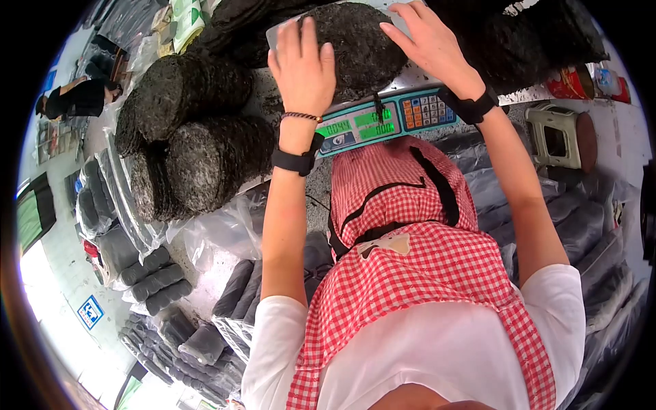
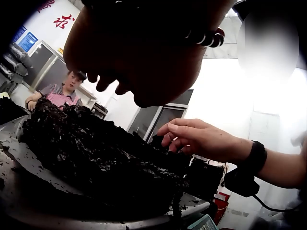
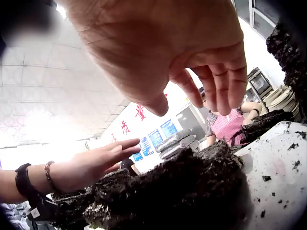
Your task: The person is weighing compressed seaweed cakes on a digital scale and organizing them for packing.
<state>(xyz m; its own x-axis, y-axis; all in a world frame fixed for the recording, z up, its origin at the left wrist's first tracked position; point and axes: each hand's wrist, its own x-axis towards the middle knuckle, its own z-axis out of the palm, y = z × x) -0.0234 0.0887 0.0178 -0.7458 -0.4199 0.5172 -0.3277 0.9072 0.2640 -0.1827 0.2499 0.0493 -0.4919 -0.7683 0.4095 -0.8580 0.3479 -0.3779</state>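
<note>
A round stack of dark, flaky sheets (image 1: 352, 51) lies on the scale's metal pan, and the scale's lit display (image 1: 359, 127) faces the person. My left hand (image 1: 302, 68) hovers over the stack's left side, fingers extended. Over its right side is my right hand (image 1: 434, 48), fingers spread and holding nothing. In the left wrist view the dark stack (image 2: 105, 163) sits below both hands, with my right hand (image 2: 206, 139) at its far end. The right wrist view shows my right palm (image 3: 168, 48) above the dark stack (image 3: 177, 187), fingers slightly bent.
More round dark stacks (image 1: 219, 160) stand at the left, others (image 1: 519, 48) at the upper right. Bagged dark rolls (image 1: 157, 280) lie on the lower left. A beige stool (image 1: 557, 137) is at the right. A person in a pink apron (image 3: 225, 127) is across the table.
</note>
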